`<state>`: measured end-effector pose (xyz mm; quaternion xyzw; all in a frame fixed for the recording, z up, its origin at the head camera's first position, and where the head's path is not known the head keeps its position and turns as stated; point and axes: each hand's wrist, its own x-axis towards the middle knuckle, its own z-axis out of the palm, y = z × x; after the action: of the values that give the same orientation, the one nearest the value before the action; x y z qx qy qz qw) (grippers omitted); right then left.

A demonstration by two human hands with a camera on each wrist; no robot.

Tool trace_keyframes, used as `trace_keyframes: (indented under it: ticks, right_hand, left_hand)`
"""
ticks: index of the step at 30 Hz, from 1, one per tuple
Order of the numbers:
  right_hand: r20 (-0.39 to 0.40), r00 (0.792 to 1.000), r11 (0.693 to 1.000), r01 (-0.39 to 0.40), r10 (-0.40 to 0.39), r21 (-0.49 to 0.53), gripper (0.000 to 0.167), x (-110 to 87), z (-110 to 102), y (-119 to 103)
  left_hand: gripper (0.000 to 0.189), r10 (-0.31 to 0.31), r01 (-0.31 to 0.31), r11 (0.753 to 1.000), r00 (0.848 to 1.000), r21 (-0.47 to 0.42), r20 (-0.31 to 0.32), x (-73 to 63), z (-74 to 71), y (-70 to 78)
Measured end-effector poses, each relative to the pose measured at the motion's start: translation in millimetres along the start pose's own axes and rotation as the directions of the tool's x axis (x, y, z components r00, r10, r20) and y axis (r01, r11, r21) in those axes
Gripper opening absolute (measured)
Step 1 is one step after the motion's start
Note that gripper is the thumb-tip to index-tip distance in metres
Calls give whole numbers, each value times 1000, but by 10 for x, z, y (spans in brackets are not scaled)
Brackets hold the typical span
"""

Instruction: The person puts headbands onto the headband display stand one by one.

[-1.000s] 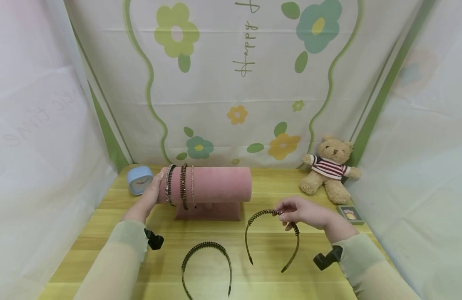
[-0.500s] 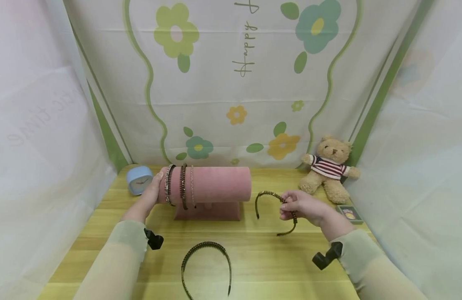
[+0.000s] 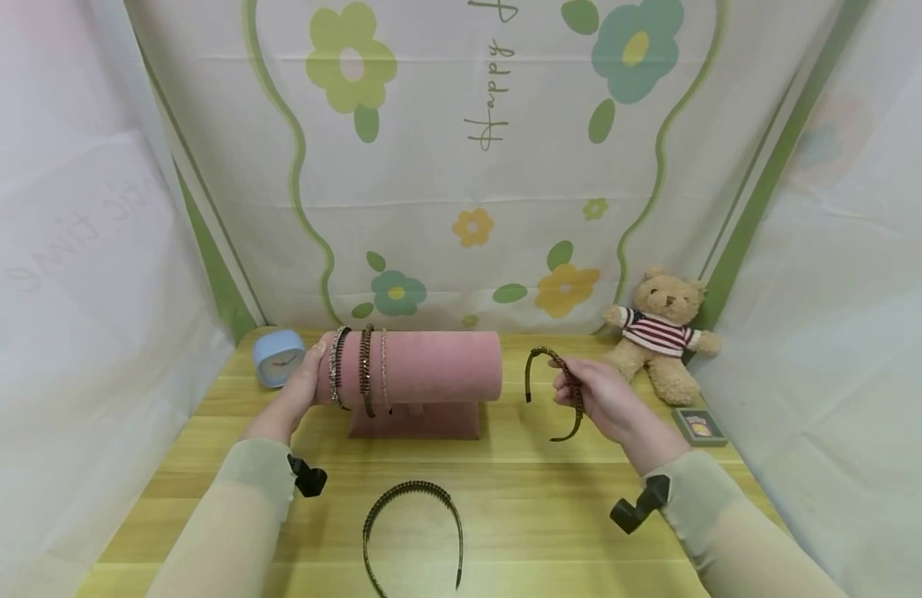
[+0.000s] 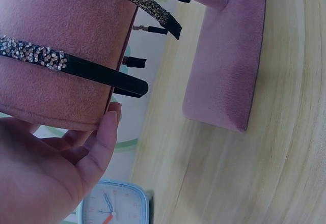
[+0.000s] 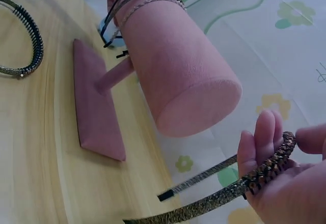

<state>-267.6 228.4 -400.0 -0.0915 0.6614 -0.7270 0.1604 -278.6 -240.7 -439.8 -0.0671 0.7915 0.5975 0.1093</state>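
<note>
A pink velvet headband stand, a horizontal roll on a flat base, stands at the back of the table. My left hand grips the roll's left end; in the left wrist view its fingers bend against that end. Several headbands sit round the roll's left half, among them a dark beaded one and a thin silvery one. Just off the roll's right end, my right hand holds a bronze beaded headband between thumb and fingers. Its two free ends point left, towards the roll.
Another dark headband lies on the wooden table near the front. A blue clock stands beside my left hand. At the back right sit a teddy bear and a small framed picture. Patterned cloth walls enclose the table.
My right hand has lifted the bronze headband up and away from me, turning it until its ends point left. My left hand has stayed on the stand.
</note>
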Motion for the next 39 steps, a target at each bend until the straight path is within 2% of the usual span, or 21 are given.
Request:
trace_keyframes:
  ticks: [4, 9, 15, 22, 24, 30, 33, 39]
  right_hand:
    - [21, 999, 999, 27, -28, 33, 34, 38, 65, -39]
    - [55, 998, 995, 27, -33, 93, 35, 103, 155, -71]
    - [85, 995, 982, 26, -42, 185, 27, 188, 230, -118]
    - [126, 986, 958, 67, -105, 280, 47, 262, 360, -228]
    - [117, 986, 947, 74, -116, 313, 46, 280, 410, -257]
    - [124, 982, 919, 86, -144, 386, 29, 347, 536, -311]
    - [117, 982, 905, 85, -146, 417, 27, 391, 589, -335]
    - [52, 990, 894, 96, -132, 439, 31, 490, 674, -376]
  left_hand:
    - [100, -3, 3, 1000, 1000, 3, -3, 4, -2, -6]
    - [101, -1, 1, 1000, 1000, 5, -6, 6, -2, -2]
    - [103, -4, 4, 1000, 1000, -2, -3, -4, 1, 10]
    - [102, -14, 14, 1000, 1000, 10, 1, -10, -9, 11]
    - [101, -16, 16, 1000, 1000, 8, 0, -18, -5, 14]
    - [101, -21, 21, 1000, 1000, 7, 1, -25, -4, 17]
    - [102, -24, 24, 1000, 1000, 9, 3, -12, -13, 4]
    - [103, -22, 22, 1000, 1000, 8, 5, -9, -19, 2]
